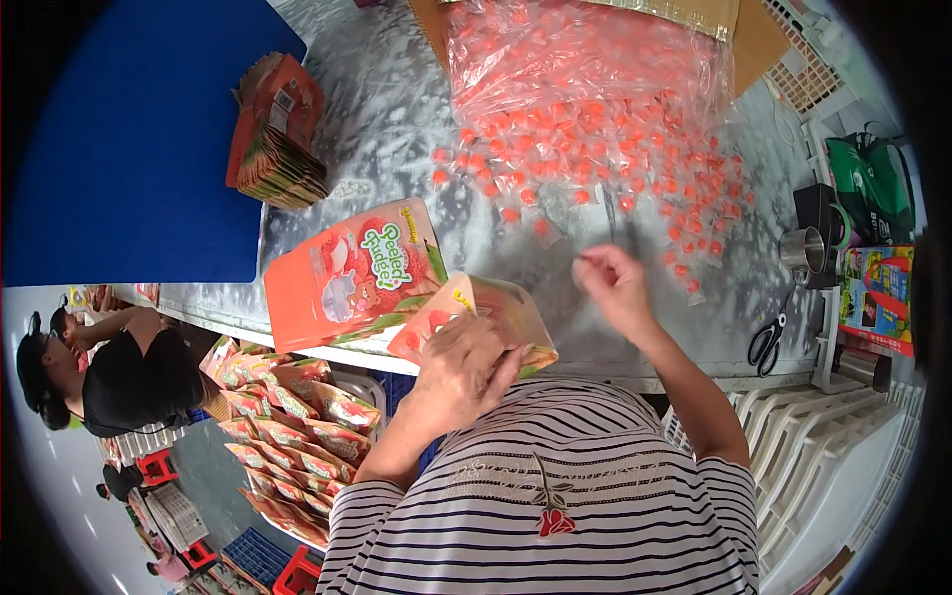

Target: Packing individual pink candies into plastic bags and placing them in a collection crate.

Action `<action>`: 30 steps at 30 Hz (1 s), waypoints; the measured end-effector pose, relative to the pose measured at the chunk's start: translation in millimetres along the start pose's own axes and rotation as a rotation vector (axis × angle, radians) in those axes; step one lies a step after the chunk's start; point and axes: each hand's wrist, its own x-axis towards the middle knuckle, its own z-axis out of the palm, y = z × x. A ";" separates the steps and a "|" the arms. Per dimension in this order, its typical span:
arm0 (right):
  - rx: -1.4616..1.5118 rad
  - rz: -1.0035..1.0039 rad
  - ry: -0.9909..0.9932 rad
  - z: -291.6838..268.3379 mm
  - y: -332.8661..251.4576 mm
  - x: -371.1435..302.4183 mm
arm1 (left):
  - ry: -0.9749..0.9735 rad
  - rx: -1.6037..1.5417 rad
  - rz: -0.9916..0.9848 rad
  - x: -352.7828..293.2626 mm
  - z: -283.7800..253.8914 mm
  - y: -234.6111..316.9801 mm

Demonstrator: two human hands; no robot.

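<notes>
My left hand grips a red candy pouch at the table's near edge, its fingers wrapped over the front. To its left lies a fanned pile of flat red pouches with printed fruit pictures. My right hand is over the table, right of the held pouch, with fingers curled together; whether anything small is between them I cannot make out. Beyond it spread many small wrapped red candies, spilling from a clear plastic bag in a cardboard box.
A blue board covers the left, beside a stack of pouches. Scissors and a metal cup are at right. Filled pouches stand below left; white crates below right. Another person is at far left.
</notes>
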 end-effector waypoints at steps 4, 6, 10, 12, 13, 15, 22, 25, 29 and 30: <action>0.469 0.206 -0.087 14.9 -124.8 -5.0 | -0.018 0.003 0.055 4.5 0.0 1.3; 0.525 -0.049 -0.034 36.6 -135.3 -11.8 | -0.030 -0.013 0.083 13.1 0.8 4.9; 0.242 -0.157 -0.119 35.3 -151.2 -18.3 | -0.030 -0.044 0.095 20.9 4.8 6.8; 0.135 -0.230 -0.130 30.2 -148.6 -19.6 | 0.002 -0.052 0.089 21.8 5.5 9.2; 0.030 -0.301 -0.135 28.1 -147.1 -19.9 | 0.011 -0.069 0.089 20.1 6.4 9.3; -0.096 -0.410 -0.093 28.1 -137.7 -20.6 | 0.021 -0.108 0.118 14.7 11.5 6.7; 0.194 -0.202 -0.241 26.6 -156.4 -37.3 | 0.014 -0.106 0.245 14.9 25.3 14.6; -0.026 -0.167 -0.305 19.9 -150.5 -38.6 | 0.012 -0.107 0.254 11.1 22.3 9.2; 0.064 -0.346 -0.129 -14.6 -153.7 -29.3 | 0.088 -0.122 0.142 4.7 9.5 9.5; 0.062 -0.346 -0.125 -14.7 -155.7 -31.9 | 0.159 -0.149 0.096 8.3 7.2 11.0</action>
